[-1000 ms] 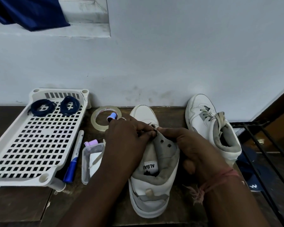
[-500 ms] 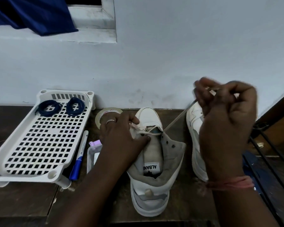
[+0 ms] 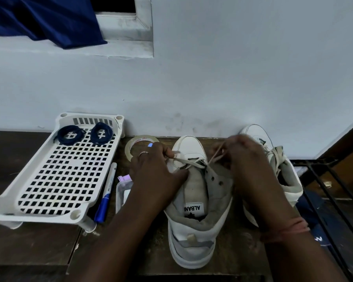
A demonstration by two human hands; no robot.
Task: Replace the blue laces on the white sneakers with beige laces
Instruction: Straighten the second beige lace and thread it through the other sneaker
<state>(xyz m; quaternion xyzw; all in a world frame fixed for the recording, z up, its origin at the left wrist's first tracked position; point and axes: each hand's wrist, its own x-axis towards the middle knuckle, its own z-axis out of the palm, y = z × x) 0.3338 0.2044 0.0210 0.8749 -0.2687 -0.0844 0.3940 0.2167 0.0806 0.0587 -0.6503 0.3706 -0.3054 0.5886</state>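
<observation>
A white sneaker (image 3: 194,202) stands on the dark tabletop (image 3: 35,247) with its toe toward the far wall and its heel nearest the camera, the grey tongue pulled open. A beige lace (image 3: 190,162) crosses the eyelets nearest the toe. The left hand (image 3: 155,169) rests against the left side of this sneaker and pinches one end of the lace between curled fingers. The right hand (image 3: 245,159) is blurred over the right side of the shoe, its fingers curled round the other strand, which runs slanting up from the eyelets. A second white sneaker (image 3: 277,165), already carrying a beige lace, stands just beyond the right hand against the wall. To the left, a white perforated tray (image 3: 55,180) holds two coiled blue laces (image 3: 84,134) at its far end. Between tray and shoe lie a blue marker (image 3: 106,192), a roll of clear tape (image 3: 135,147) and a small clear box (image 3: 122,192).
</observation>
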